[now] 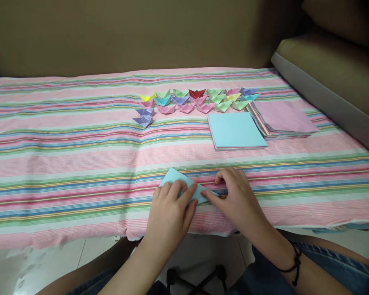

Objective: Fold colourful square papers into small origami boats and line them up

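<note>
light-blue paper held down under both hands, near the front edge

a piece of light-blue paper [173,175] is laid on a striped cloth [64,176], near the front edge of the sofa seat. one corner is pointed away from the person; a sharper one is directed to the right. much of the sheet is covered, so its full outline cannot be told.

the left hand [172,209] is laid palm down over the paper, fingers bent and slightly spread, thumb and forefinger apart. by the right hand [235,190], the sharp corner is touched with the thumb; the forefinger is curled and lifted clear, with a gap left between the two. the hands are placed close together, and neither is seen clamped. a dark cord bracelet [296,262] is worn on the right wrist.

beyond the hands, a neat light-blue paper stack [237,131] is seen; just beside it on the right, a looser paper pile [285,116] is topped by a pinkish-lilac sheet. small folded paper shapes [197,94] are arranged farther back in rough rows: green, pink, lilac, turquoise, yellow and one red. the seat is bounded behind by a brown backrest [126,37].
</note>
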A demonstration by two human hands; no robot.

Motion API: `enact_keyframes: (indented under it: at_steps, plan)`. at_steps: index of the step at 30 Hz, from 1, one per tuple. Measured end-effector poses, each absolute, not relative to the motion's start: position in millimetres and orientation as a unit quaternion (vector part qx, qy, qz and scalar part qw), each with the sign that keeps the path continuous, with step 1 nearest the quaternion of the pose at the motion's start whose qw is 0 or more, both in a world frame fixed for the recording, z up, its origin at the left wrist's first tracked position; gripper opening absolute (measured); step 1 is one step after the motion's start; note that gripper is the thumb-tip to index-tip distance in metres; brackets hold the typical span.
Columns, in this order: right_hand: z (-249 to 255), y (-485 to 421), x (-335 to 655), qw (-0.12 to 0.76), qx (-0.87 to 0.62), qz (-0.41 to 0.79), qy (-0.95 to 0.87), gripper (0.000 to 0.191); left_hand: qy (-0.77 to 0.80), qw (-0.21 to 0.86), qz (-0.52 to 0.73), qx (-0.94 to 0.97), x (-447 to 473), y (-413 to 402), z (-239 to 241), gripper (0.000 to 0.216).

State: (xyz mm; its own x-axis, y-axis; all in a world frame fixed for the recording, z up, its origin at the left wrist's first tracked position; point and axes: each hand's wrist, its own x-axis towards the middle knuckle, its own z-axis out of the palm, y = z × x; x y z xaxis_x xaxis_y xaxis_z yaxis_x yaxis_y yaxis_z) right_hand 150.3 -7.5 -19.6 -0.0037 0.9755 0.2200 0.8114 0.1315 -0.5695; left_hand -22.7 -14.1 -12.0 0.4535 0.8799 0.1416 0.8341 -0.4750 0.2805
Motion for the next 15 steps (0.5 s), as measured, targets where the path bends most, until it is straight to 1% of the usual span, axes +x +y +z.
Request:
enact_keyframes:
  at_steps: [6, 11, 15]
  plan:
    - [-19.1, -8.5, 149.3, 0.285, -0.646, 0.141, -0.694, 0.027, 0.507, 0.100, 0.132, 0.846, -23.6, -12.5, -10.0, 0.034]
    - [-16.9, -10.9, 146.6, 0.272, -0.647, 0.145, -0.697, 0.031, 0.507, 0.097, 0.129, 0.847, -23.4, -12.3, -10.2, 0.034]
    - [-15.5, -11.9, 146.9, 0.279, -0.640, 0.160, -0.698, 0.032, 0.509, 0.098, 0.127, 0.846, -23.6, -12.5, -10.8, 0.035]
